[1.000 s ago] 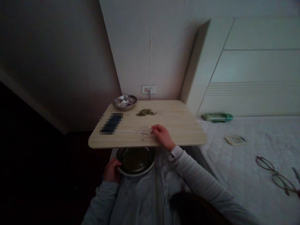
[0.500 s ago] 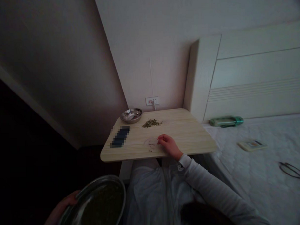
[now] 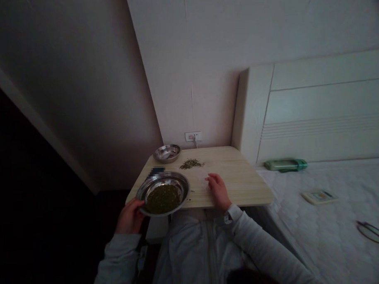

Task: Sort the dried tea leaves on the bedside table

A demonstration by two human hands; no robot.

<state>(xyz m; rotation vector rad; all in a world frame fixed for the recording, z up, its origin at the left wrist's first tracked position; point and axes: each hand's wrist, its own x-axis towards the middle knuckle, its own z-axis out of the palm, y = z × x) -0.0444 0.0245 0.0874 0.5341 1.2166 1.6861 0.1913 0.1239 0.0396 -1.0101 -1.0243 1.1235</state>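
The left hand (image 3: 129, 216) pinches the near-left rim of a steel bowl (image 3: 184, 187), thumb on top and the other fingers mostly hidden, so that the bowl, with loose green flakes (image 3: 163, 199) in its bottom, hangs over the front edge of the table (image 3: 247, 187) toward its front left corner. The right hand (image 3: 219, 192) is bent over the front edge, right of the middle, its fingers curled, and I cannot tell whether the tips pinch anything. Near the back edge lies a green pile (image 3: 192, 163), with a second bowl (image 3: 169, 160) at the back left corner.
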